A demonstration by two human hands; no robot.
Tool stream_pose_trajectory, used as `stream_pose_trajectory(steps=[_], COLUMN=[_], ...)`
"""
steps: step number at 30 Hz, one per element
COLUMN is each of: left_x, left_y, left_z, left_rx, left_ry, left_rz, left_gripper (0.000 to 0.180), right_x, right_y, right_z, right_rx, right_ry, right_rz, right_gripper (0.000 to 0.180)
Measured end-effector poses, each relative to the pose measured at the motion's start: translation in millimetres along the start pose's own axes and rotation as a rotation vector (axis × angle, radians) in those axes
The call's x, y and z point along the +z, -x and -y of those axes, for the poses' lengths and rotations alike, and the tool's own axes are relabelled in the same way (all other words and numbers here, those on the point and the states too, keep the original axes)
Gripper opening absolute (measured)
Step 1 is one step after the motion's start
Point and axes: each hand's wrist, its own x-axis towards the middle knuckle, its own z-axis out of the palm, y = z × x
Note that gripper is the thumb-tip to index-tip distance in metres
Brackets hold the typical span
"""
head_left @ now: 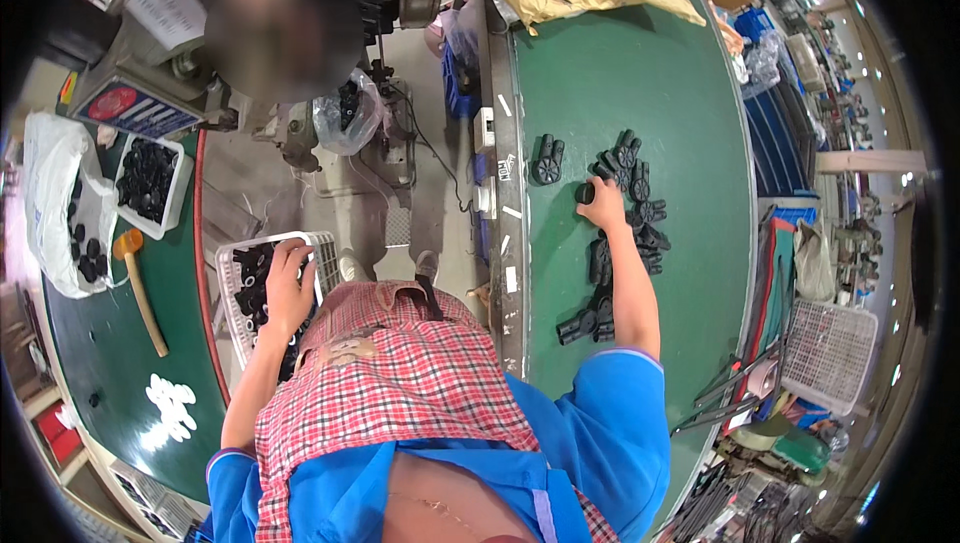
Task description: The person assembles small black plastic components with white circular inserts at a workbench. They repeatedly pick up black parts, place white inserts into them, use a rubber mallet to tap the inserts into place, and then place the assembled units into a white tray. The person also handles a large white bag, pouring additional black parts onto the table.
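Right hand point(605, 207): over the green worktop point(695, 193), thumb and fingertips closed about a small black piece point(584, 194); whether that piece touches the surface cannot be told. Around this hand, black moulded parts point(641, 183) with round hubs and short tubular arms lie in a loose, irregular group. It runs from just beyond the fingers, along the far side of the wrist, and down to a few parts point(590, 323) left of the forearm. One separate part point(548, 159) lies farther out, to the left of the fingers.

Left hand point(287, 293): fingers bent downward at the right side of a white plastic basket point(228, 305), over the black pieces point(252, 278) in it. Fingertips partly hidden; cannot tell whether anything is gripped.

Left-side worktop point(110, 353), also green: yellow-headed mallet point(145, 303) lying at a slant, white tray point(172, 211) of black pieces, and white flat pieces point(172, 406) in a cluster.
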Motion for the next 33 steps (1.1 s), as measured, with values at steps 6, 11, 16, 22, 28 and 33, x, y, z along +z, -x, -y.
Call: stream_pose_trajectory(steps=[6,11,16,22,28,33], left_x=[10.6,-30.0,-73.7,-101.2,-213.6,-301.0], left_y=[-21.0,-27.4,15.6,65.6,63.2,22.6], left_z=[-67.6,-83.5,-34.5,42.9,217.4,402.0], left_rx=[-0.056,-0.223,-0.278,-0.329,-0.347,-0.825], left_ry=[0.501,0.597,0.434,0.469,-0.003,-0.901], left_rz=[0.103,0.151,-0.153,-0.195,-0.568,-0.795], left_gripper=[0.032,0.031,0.037,0.033,0.029,0.045], right_x=[-73.9,-78.6,-46.2,-18.3,-16.0,-16.9], right_y=[40.5,84.2,109.1,134.2,137.8,139.6], right_z=[198.6,380.2,497.8,593.4,644.2,648.3], right_rx=[-0.329,-0.612,-0.391,-0.311,0.065,0.188], right_ry=[-1.625,-1.862,-2.003,-1.827,-1.757,-1.703], right_rz=[0.427,0.814,0.968,1.103,1.228,1.218], right_gripper=[0.081,0.080,0.054,0.048,0.053,0.056])
